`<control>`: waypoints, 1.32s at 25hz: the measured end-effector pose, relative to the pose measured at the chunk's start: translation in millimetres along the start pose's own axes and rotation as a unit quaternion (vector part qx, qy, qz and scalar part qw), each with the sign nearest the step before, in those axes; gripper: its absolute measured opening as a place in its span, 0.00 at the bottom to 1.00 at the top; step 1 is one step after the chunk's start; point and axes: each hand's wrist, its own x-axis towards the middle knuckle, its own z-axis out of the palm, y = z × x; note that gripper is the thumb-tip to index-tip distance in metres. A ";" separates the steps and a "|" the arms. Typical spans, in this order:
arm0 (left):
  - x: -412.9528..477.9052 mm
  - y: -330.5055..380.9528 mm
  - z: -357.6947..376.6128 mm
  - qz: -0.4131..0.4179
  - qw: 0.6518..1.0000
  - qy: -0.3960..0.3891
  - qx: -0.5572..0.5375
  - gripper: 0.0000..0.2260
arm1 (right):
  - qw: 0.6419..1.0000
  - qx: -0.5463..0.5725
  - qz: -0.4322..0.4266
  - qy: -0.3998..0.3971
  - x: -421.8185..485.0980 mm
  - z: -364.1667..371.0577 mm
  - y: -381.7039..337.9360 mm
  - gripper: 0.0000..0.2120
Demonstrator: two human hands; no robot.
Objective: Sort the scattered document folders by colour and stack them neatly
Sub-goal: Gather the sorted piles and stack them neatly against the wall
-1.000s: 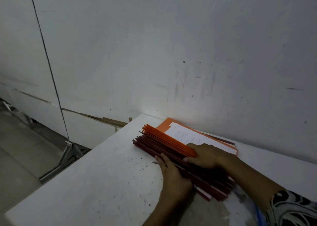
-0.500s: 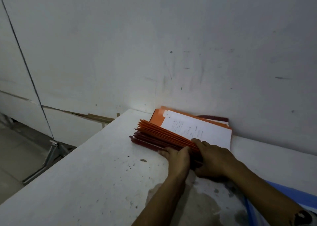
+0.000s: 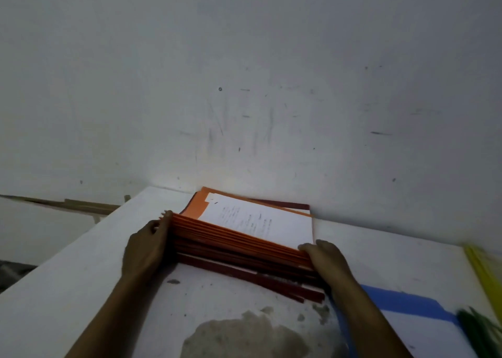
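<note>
A stack of orange folders (image 3: pixel 233 235) lies on dark red folders (image 3: pixel 260 275) against the wall, on the white table (image 3: pixel 81 289). A white printed sheet (image 3: pixel 258 222) shows on top of the stack. My left hand (image 3: pixel 146 246) presses flat against the stack's left end, fingers upright along the edges. At the stack's right front corner my right hand (image 3: pixel 326 257) grips the folder edges. The lowest red folders stick out toward me, out of line with the rest.
A blue folder (image 3: pixel 402 300) with white paper lies at the right front. Yellow folders (image 3: pixel 483 270) and green ones (image 3: pixel 480 330) show at the far right edge. A grey worn patch (image 3: pixel 244 336) marks the table near me. The table's left edge drops to the floor.
My hands have moved apart from the middle of the stack's front edge: the left one to its left end, the right one to its right corner. The fanned folders are squeezed closer together.
</note>
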 end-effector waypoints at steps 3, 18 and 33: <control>9.4 1.1 -17.8 -0.029 0.996 0.049 -0.062 0.28 | 0.999 -0.027 -0.031 -0.036 -4.0 17.7 -11.9 0.16; 19.6 -7.4 -22.4 0.015 0.992 -0.062 -0.108 0.20 | 0.989 0.148 0.000 0.003 -67.4 22.1 29.4 0.18; 17.1 -9.6 -14.8 0.096 0.983 -0.125 -0.098 0.49 | 0.990 0.019 -0.112 0.080 -36.7 31.0 30.1 0.35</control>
